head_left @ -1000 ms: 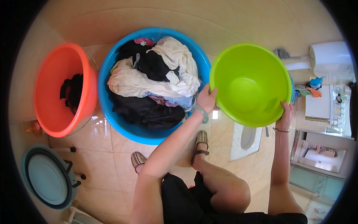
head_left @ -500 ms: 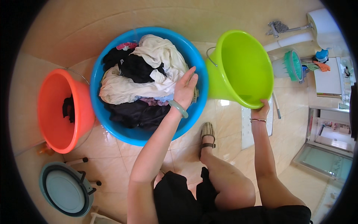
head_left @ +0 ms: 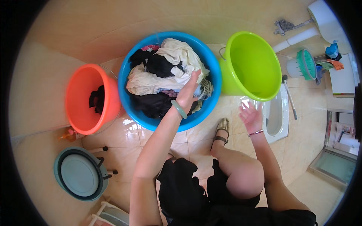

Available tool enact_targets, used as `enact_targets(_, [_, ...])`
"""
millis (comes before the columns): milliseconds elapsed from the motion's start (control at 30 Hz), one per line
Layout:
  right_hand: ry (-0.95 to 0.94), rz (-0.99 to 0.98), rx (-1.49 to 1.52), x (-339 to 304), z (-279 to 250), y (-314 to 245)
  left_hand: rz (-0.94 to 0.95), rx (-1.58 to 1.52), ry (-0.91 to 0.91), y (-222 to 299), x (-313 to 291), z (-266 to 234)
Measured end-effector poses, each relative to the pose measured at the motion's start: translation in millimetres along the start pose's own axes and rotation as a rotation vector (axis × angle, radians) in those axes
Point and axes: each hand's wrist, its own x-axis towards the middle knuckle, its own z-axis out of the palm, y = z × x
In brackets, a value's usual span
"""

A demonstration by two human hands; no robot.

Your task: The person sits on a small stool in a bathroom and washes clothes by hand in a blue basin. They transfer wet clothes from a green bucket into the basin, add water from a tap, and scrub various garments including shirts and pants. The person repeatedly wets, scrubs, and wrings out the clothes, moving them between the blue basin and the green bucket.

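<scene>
A wide blue tub (head_left: 215, 77) holds a heap of laundry, with white cloth (head_left: 145, 83) and black garments (head_left: 149, 107) on top. My left hand (head_left: 187, 92) reaches over its right side, fingers extended and apart, at or just above the clothes; whether it touches them I cannot tell. It wears a pale green bangle. To the right stands a tall lime-green bucket (head_left: 254, 62) with nothing visible inside but some water or shine at the bottom. Just in front of its rim, my right hand (head_left: 250, 117) is spread, palm up, and holds nothing.
At left, an orange bucket (head_left: 83, 100) has dark cloth (head_left: 97, 100) inside. A grey folding basin (head_left: 79, 175) leans below it. A white squat toilet (head_left: 279, 116), a long-handled tool (head_left: 291, 100) and a lined bin (head_left: 308, 64) lie right. My sandalled foot (head_left: 222, 128) stands on the tiles.
My right hand has let go of the green bucket's rim and opened in front of it. The bucket stands more upright. The view has shifted, and my left hand stays over the tub.
</scene>
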Motion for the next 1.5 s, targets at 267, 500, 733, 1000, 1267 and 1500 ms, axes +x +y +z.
enact_targets(267, [-0.592, 0.096, -0.883, -0.9, 83.2, -12.9, -0.116, 0.205, 0.089, 27.5, -49.4, -20.4])
enact_targets(500, [-0.847, -0.383, -1.531, 8.5, 182.8, 0.6, 0.104, 0.519, 0.187, -5.1, -47.7, -80.5])
enact_targets(733, [-0.574, -0.861, -1.907, 56.6, 280.1, 21.8, 0.100, 1.089, 0.479, -5.2, -37.8, -107.9])
enact_targets(1000, [-0.407, -0.933, -2.169, 128.2, 358.3, 59.6, -0.044, 1.540, 0.448, 36.2, 0.1, -163.2])
enact_targets(1267, [-0.563, -1.064, -2.152, 132.5, 335.6, 73.8, 0.067, 1.626, 0.377, -4.1, 12.5, -178.6])
enact_targets(1500, [-0.773, -1.181, -1.956, 82.9, 258.4, 86.3, 0.280, 1.557, 0.092, -25.4, -41.6, -153.1])
